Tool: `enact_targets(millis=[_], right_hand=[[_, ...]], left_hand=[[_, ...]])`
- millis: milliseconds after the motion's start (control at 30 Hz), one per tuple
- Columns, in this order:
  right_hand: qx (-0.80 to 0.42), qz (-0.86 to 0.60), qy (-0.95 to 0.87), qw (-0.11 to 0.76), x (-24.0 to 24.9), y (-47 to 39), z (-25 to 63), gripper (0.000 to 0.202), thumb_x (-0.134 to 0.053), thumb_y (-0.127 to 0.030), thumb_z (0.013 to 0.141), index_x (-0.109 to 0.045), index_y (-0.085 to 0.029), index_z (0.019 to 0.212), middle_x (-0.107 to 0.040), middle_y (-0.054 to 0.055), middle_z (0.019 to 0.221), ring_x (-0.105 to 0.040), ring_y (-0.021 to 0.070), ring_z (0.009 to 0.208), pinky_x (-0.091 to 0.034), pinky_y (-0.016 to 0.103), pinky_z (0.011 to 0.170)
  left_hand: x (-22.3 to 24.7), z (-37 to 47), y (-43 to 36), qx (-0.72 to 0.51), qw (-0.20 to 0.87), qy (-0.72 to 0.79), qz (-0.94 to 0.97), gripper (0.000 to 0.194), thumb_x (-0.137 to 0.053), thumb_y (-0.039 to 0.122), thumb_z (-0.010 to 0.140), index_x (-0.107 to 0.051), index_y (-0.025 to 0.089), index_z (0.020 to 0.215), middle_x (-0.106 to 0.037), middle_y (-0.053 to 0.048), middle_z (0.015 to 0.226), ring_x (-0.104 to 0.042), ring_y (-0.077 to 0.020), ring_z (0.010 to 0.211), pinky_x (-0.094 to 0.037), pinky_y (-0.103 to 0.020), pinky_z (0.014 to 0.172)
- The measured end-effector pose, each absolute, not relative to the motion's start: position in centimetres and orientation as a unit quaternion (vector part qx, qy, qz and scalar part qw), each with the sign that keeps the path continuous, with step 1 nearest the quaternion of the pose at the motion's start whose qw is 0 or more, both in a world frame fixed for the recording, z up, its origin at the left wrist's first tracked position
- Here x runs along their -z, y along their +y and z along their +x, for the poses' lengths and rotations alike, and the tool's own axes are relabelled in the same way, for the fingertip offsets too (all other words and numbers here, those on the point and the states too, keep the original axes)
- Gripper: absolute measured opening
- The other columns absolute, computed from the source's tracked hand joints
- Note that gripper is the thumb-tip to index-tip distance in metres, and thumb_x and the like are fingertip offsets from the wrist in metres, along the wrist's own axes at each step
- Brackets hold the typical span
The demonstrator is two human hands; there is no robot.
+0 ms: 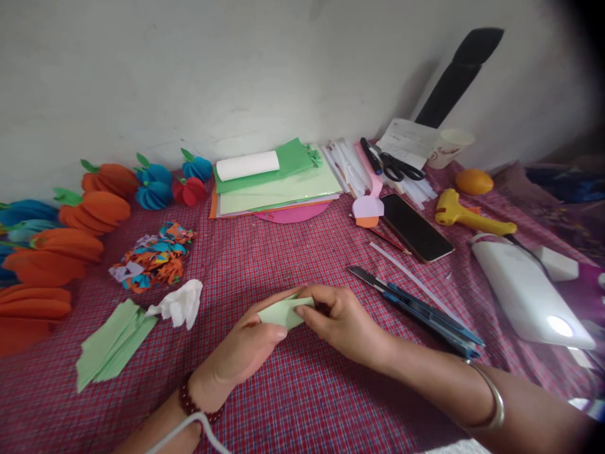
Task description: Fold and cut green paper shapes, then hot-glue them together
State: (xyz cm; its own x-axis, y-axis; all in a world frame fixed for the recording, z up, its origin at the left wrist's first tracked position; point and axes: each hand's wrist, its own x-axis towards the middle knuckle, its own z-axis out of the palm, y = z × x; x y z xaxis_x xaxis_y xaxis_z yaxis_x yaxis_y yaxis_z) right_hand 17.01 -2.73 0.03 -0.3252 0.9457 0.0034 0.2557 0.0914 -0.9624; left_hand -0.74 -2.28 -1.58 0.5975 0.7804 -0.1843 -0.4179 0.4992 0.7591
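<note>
Between my two hands is a small piece of light green paper point(282, 313), held above the checked cloth. My left hand point(250, 343) grips its left end, thumb on top and fingers behind. At the right end, my right hand point(343, 321) pinches the paper between thumb and bent forefinger. The fingers partly cover its edges, so I cannot tell whether it is folded. To the left lies a loose stack of light green paper pieces point(113, 347), beside a crumpled white tissue point(178, 305). Right of my right hand rests a blue utility knife point(420, 312) with its blade out.
Orange, blue and red paper pumpkins point(94, 211) line the left, near a heap of paper scraps point(158, 258). Paper sheets point(278, 195) lie at the back. On the right are scissors point(399, 167), a phone point(416, 227), a yellow glue gun point(472, 217) and a paper cup point(450, 148).
</note>
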Motion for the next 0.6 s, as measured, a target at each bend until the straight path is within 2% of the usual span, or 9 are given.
enact_targets(millis=[133, 300, 400, 600], right_hand=[[-0.494, -0.466, -0.647, 0.348, -0.1, -2.75, 16.97, 0.012, -0.052, -0.017, 0.085, -0.063, -0.016, 0.081, -0.06, -0.001, 0.069, -0.053, 0.0087, 0.063, -0.042, 0.021, 0.059], [-0.507, -0.456, -0.643, 0.348, -0.13, -2.69, 16.91, 0.012, -0.051, -0.017, 0.086, -0.062, -0.015, 0.081, -0.061, -0.001, 0.072, -0.055, 0.0095, 0.066, -0.043, 0.022, 0.062], [-0.512, -0.453, -0.639, 0.354, -0.16, -2.71, 16.89, 0.011, -0.051, -0.016, 0.085, -0.062, -0.016, 0.083, -0.061, -0.001, 0.074, -0.055, 0.0093, 0.067, -0.043, 0.022, 0.062], [-0.575, -0.462, -0.557, 0.381, 0.02, -2.5, 16.79, 0.015, -0.05, -0.026, 0.088, -0.055, -0.016, 0.078, -0.049, -0.004, 0.062, -0.046, 0.0064, 0.05, -0.038, 0.019, 0.047]], left_hand=[[1.49, -0.79, -2.3, -0.367, 0.83, 0.267, 0.325, 0.048, -0.054, 0.008, 0.074, -0.065, 0.021, 0.118, -0.067, -0.005, 0.12, -0.056, -0.0244, 0.116, -0.036, -0.04, 0.105], [1.62, -1.12, -2.5, -0.362, 0.809, 0.331, 0.323, 0.034, -0.052, 0.018, 0.085, -0.067, 0.022, 0.114, -0.066, -0.005, 0.122, -0.053, -0.0251, 0.121, -0.036, -0.041, 0.108], [1.52, -1.11, -2.56, -0.353, 0.799, 0.361, 0.327, 0.032, -0.048, 0.023, 0.089, -0.067, 0.024, 0.114, -0.063, -0.005, 0.127, -0.049, -0.0247, 0.125, -0.036, -0.04, 0.108], [1.35, -1.09, -2.68, -0.348, 0.761, 0.424, 0.346, 0.036, -0.044, 0.031, 0.092, -0.061, 0.025, 0.123, -0.058, -0.003, 0.133, -0.041, -0.0258, 0.132, -0.036, -0.04, 0.109]])
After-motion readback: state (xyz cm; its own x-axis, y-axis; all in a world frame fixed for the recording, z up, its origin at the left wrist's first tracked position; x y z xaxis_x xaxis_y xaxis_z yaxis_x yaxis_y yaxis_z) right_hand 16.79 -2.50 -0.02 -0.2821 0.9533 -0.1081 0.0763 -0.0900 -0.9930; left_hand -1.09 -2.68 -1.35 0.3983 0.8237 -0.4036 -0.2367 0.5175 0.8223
